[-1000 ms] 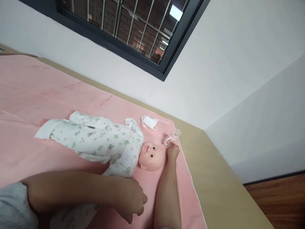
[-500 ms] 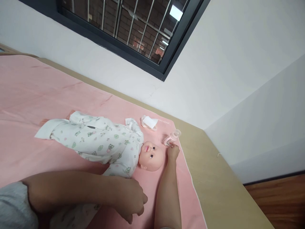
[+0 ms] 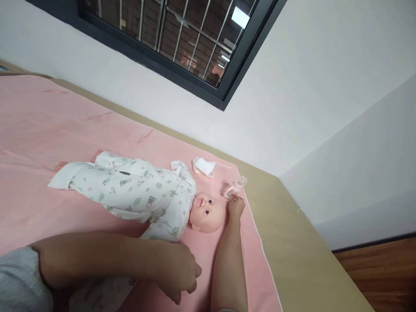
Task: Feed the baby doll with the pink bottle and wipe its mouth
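A baby doll [image 3: 204, 212] in white printed pajamas [image 3: 139, 190] lies on its back, head to the right. Past its head, a clear and pink baby bottle [image 3: 234, 187] lies tilted. My right hand [image 3: 236, 206] is closed, its fingertips pinching the lower side of the bottle. In the foreground my left hand [image 3: 179, 271] hovers by the doll's near sleeve, fingers loosely curled and apart, with nothing visible in it. White printed cloth [image 3: 104, 294] shows partly beneath my left forearm.
A small clear packet with a white label [image 3: 204, 167] lies beyond the doll's shoulder. The pink sheet [image 3: 48, 130] covers a light wooden surface [image 3: 292, 242], bounded by a white wall [image 3: 253, 130] and a dark-framed barred window [image 3: 182, 39].
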A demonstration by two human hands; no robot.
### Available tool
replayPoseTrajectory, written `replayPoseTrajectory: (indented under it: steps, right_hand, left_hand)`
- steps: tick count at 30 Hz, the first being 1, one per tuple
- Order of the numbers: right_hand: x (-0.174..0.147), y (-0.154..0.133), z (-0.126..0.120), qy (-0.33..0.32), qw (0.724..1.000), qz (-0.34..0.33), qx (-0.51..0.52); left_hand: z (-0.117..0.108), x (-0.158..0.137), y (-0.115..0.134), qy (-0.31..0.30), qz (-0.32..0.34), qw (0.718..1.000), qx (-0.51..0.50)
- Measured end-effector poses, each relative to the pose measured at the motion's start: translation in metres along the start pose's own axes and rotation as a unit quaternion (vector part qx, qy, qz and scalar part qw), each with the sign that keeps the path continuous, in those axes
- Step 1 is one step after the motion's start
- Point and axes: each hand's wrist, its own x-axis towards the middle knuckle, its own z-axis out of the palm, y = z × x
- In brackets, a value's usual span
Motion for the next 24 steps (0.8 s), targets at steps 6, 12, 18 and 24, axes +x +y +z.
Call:
replayPoseTrajectory:
  steps: [6, 12, 18, 24]
  right_hand:
    - [0.001, 0.0, 0.001, 0.002, 1.0, -0.004, -0.001]
    - [0.001, 0.003, 0.003, 0.006, 1.0, -0.007, 0.003]
    - [0.002, 0.003, 0.003, 0.005, 1.0, -0.005, 0.007]
    - [0.0, 0.002, 0.002, 0.018, 1.0, -0.009, 0.015]
  left_hand:
    - [-0.009, 0.0, 0.002, -0.038, -0.011, 0.999, 0.003]
    - [-0.014, 0.0, 0.003, -0.057, -0.015, 0.998, -0.001]
    - [-0.007, -0.001, 0.001, -0.022, -0.004, 1.0, -0.006]
    - [-0.007, 0.001, 0.002, -0.022, -0.028, 0.999, -0.041]
